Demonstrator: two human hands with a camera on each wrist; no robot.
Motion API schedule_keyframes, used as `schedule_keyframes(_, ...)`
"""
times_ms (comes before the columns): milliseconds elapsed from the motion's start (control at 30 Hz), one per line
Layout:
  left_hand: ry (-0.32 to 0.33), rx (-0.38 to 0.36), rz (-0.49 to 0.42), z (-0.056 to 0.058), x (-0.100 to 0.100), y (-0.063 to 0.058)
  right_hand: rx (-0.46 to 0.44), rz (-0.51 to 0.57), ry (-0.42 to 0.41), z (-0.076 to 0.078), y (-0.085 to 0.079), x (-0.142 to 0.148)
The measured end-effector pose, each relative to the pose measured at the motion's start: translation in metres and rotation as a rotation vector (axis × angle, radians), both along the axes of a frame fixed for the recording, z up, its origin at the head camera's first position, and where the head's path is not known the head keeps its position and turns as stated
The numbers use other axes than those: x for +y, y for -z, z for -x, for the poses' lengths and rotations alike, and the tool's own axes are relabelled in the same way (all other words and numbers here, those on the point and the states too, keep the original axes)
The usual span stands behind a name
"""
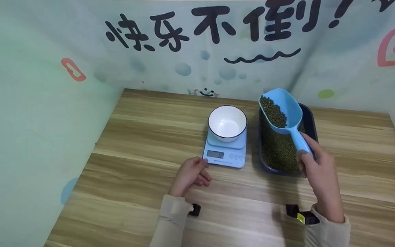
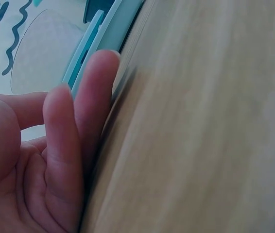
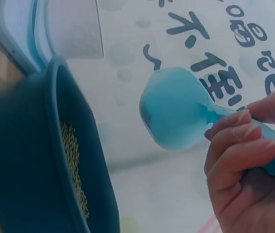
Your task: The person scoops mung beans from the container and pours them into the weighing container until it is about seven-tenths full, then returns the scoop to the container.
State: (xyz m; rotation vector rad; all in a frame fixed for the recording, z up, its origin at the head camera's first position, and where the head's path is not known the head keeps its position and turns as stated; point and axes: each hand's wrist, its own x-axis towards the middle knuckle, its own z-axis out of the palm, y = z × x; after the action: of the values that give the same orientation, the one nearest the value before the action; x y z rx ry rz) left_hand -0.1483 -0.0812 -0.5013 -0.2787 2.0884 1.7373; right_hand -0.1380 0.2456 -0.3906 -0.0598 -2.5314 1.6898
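My right hand (image 1: 319, 168) grips the handle of a light-blue scoop (image 1: 290, 106), holding it above a dark blue tub (image 1: 264, 167). Small green-brown beans, which look like mung beans (image 1: 273, 113), lie along the scoop's left side. More of them fill the tub. In the right wrist view the scoop (image 3: 174, 109) shows its underside, fingers curled round the handle. My left hand (image 1: 192, 173) rests on the table with loose fingers, at the lower left corner of a light-blue kitchen scale (image 1: 226, 162). On the scale stands a white bowl (image 1: 227, 121) with a dark rim, nothing visible inside.
The wood-grain table (image 1: 132, 137) meets a printed cloth backdrop (image 1: 170, 75) behind the scale and tub. Another pale cloth wall (image 1: 46, 120) borders the left side. The tub stands just right of the scale, with a narrow gap between them.
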Motion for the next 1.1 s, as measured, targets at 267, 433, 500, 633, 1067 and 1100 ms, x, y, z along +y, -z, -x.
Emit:
schedule_keyframes(267,-0.012,-0.006,0.009,0.000,0.001,-0.001,0.068,0.265,-0.199,-0.002,-0.001,-0.010)
schedule_keyframes(433,-0.004,0.004,-0.023,0.000,0.003,-0.001,0.100,0.442,-0.238,-0.002,-0.002,-0.017)
schedule_keyframes(500,-0.002,0.004,-0.034,0.000,0.004,-0.001,0.116,0.475,-0.244,-0.002,-0.002,-0.019)
schedule_keyframes(633,-0.008,-0.005,-0.033,0.000,0.005,-0.001,0.124,0.496,-0.230,-0.003,-0.001,-0.024)
schedule_keyframes(1067,-0.012,0.002,-0.023,-0.001,0.001,-0.001,0.111,0.401,-0.281,-0.007,-0.005,-0.033)
schedule_keyframes(1100,-0.012,0.003,-0.023,-0.001,0.001,-0.001,0.111,0.399,-0.286,-0.007,-0.005,-0.034)
